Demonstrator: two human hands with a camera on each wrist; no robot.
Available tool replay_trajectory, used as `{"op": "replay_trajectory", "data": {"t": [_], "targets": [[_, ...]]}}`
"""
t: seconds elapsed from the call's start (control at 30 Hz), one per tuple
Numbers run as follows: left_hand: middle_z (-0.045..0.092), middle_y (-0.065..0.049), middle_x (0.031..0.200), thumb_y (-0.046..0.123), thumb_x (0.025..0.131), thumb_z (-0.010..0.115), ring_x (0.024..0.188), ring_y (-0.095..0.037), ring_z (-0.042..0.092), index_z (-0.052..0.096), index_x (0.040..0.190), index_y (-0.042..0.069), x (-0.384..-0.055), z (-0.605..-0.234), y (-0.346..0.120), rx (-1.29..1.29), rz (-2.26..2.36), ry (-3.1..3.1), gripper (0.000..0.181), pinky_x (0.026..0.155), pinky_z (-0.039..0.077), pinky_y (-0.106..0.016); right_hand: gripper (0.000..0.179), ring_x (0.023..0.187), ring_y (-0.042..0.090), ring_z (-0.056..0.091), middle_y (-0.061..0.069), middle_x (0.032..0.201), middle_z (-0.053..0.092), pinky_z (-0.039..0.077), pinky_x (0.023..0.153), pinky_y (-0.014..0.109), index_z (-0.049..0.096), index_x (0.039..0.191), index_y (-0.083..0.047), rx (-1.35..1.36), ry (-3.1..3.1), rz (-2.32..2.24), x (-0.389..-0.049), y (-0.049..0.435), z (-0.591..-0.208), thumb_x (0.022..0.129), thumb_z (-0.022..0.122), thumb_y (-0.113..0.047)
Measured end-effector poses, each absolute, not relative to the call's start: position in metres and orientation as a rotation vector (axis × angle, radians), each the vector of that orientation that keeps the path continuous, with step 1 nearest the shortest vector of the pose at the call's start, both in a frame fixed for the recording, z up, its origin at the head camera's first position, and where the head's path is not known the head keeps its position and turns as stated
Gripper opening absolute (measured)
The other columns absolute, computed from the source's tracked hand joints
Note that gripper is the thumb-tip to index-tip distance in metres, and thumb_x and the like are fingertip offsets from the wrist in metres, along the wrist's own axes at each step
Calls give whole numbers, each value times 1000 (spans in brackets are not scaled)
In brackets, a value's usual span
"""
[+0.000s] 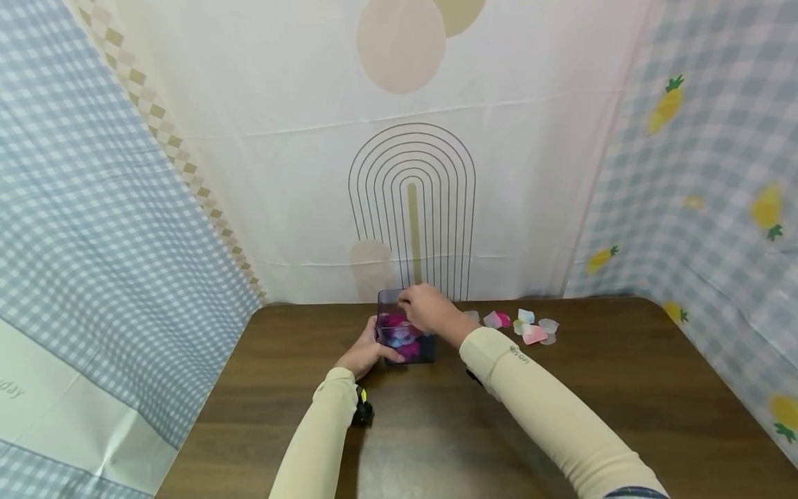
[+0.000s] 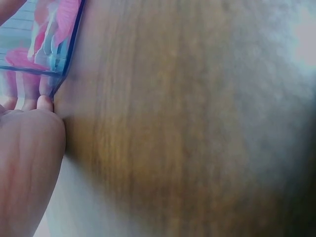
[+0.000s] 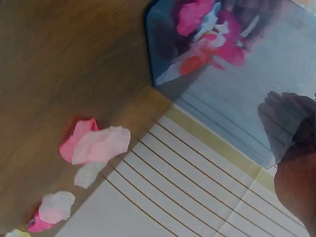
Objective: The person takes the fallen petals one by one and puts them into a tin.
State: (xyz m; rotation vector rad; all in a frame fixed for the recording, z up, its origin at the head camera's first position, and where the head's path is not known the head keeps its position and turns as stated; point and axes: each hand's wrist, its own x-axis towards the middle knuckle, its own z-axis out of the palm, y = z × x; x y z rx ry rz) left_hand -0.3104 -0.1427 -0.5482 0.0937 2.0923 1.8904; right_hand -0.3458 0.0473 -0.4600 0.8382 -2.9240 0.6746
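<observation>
A see-through blue-grey plastic box stands near the table's back edge, with pink, white and bluish petals inside. My left hand grips its left side, thumb across the front. In the left wrist view, fingers of the left hand show through the box wall. My right hand bends over the box's open top. In the right wrist view, bunched fingers show darkly through the box wall, above the petals. Whether they pinch anything is hidden.
Loose pink and white petals lie on the brown wooden table right of the box, close to the back edge. A printed white cloth hangs directly behind the table. Checked cloths hang at both sides.
</observation>
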Motion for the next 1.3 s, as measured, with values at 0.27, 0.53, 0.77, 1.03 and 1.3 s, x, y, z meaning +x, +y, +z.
{"op": "replay_trajectory", "data": {"t": [0.27, 0.53, 0.77, 1.03, 1.3], "targets": [[46, -17, 154, -10, 67, 84, 138, -32, 51, 28, 153, 11, -308, -547, -139, 97, 1901, 2098, 105, 128, 33, -51, 24, 113, 29, 74, 13, 122, 78, 61, 100, 48, 78, 122, -4, 832, -2694, 926, -334, 93, -449, 108, 61, -15], [46, -17, 153, -11, 66, 82, 137, -31, 51, 30, 151, 11, -306, -546, -139, 100, 1890, 2132, 102, 126, 34, -50, 20, 104, 35, 76, 18, 114, 79, 62, 91, 54, 79, 115, -1, 672, -2573, 929, -311, 194, -452, 104, 64, -9], [47, -15, 153, -9, 67, 83, 137, -30, 52, 31, 150, 14, -305, -543, -138, 76, 1887, 2124, 100, 126, 35, -50, 18, 92, 28, 75, 16, 113, 80, 62, 84, 52, 81, 113, -5, 594, -2656, 792, -298, 246, -473, 104, 67, -13], [47, -16, 152, -10, 66, 83, 137, -32, 52, 31, 150, 12, -305, -544, -136, 75, 1897, 2121, 101, 126, 35, -52, 12, 91, 25, 74, 9, 101, 81, 61, 80, 46, 81, 106, -6, 719, -2672, 674, -292, 235, -503, 99, 72, -9], [47, -17, 152, -9, 67, 84, 137, -32, 52, 31, 151, 12, -307, -545, -135, 66, 1888, 2133, 102, 126, 36, -52, 27, 115, 36, 72, 17, 119, 78, 57, 103, 55, 75, 120, 3, 899, -2758, 519, -302, 200, -531, 99, 74, -13]]}}
